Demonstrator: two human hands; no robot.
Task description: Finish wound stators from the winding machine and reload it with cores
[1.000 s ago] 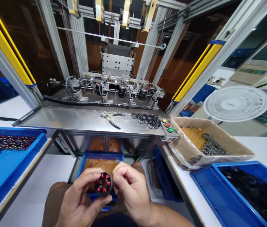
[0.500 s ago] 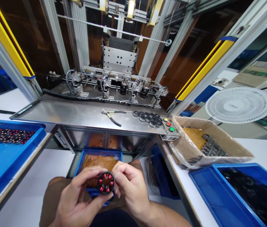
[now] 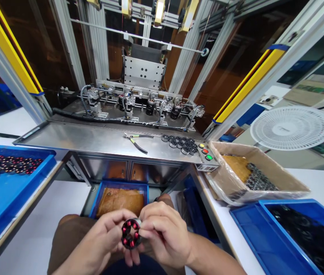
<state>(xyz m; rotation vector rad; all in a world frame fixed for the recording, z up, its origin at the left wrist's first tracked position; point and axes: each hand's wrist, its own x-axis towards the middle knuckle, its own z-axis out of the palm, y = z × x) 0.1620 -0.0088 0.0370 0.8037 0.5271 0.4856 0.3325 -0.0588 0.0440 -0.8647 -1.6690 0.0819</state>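
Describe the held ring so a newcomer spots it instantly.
From the steel shelf, drop to the left hand and right hand. Between them: a black ring with red coils. Unlike the similar rings in the far-left blue tray, it is held.

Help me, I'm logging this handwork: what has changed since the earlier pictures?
The coil ring has moved down, nearer the person. The left hand has shifted its grip: its thumb left the ring's underside, where fingers now show. The right hand stays by the ring's right edge. The pliers lie as before.
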